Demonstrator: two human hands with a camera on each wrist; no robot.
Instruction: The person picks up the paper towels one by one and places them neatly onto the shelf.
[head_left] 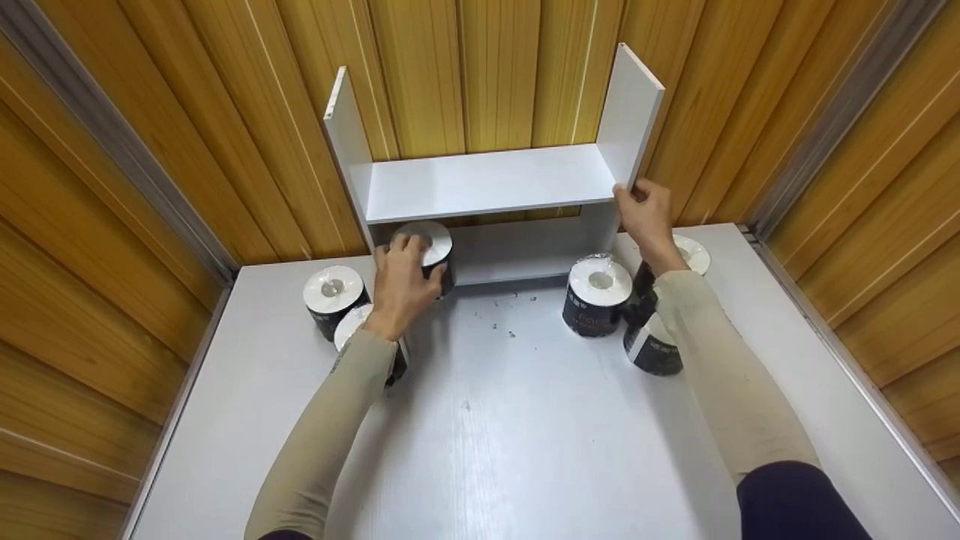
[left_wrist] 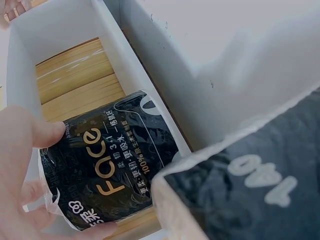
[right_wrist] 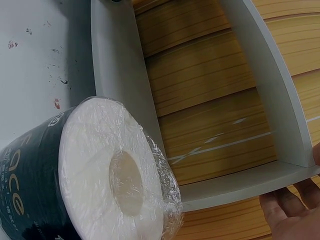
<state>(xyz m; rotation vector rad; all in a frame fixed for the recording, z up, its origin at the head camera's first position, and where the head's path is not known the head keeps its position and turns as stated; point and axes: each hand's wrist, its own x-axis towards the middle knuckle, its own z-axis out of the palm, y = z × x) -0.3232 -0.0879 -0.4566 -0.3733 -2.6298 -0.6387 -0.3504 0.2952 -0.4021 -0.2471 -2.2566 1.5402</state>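
I see the left hand [head_left: 403, 281] gripping a wrapped roll [left_wrist: 107, 160] at the lower left of the white shelf [head_left: 491, 180] — well apart, the right hand [head_left: 647, 223] pinches its right panel [head_left: 628, 112]. Other rolls [head_left: 595, 306] stand on the table [head_left: 480, 435].

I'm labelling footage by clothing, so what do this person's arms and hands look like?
The left hand and right hand wear no gloves. A beige left sleeve and similar right sleeve start at the wrists; the left has a small dark marking, too small to read. Farther up, dark cloth shows on both arms.
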